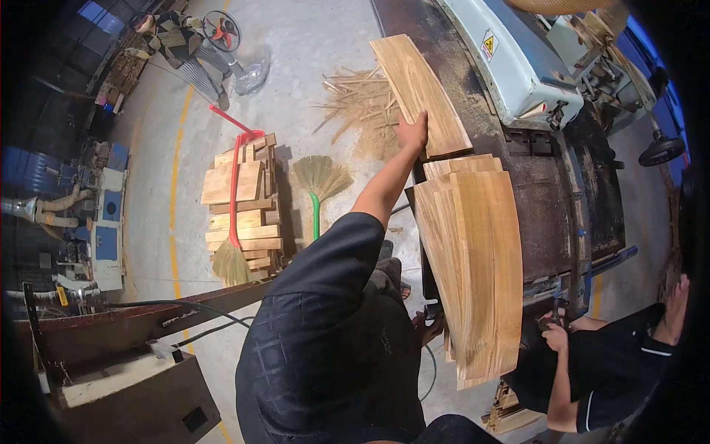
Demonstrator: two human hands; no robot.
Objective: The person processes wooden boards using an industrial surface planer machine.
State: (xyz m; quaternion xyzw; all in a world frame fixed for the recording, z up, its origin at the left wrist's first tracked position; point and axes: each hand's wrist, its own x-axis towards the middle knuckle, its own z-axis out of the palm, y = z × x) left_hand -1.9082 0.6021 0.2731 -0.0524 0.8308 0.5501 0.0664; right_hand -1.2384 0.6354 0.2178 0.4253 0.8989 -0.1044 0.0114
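My left hand (414, 133) reaches forward and grips the near left edge of a curved wooden board (421, 89), thumb on top and fingers hidden at its edge. This board lies on the dark machine table (540, 214), its far end angled to the left. Just nearer to me is a stack of similar boards (481, 266), fanned slightly, several deep. My right hand (429, 327) is low beside the stack's left side, close to my body; it is dark and partly hidden, so its fingers cannot be made out.
A pale blue machine housing (510, 66) stands over the table. Wood scraps (362, 103) litter the floor; a green-handled broom (318, 185), a red-handled broom (234, 200) and piled wood blocks (244, 222) are at left. A co-worker in black (606, 362) is at right.
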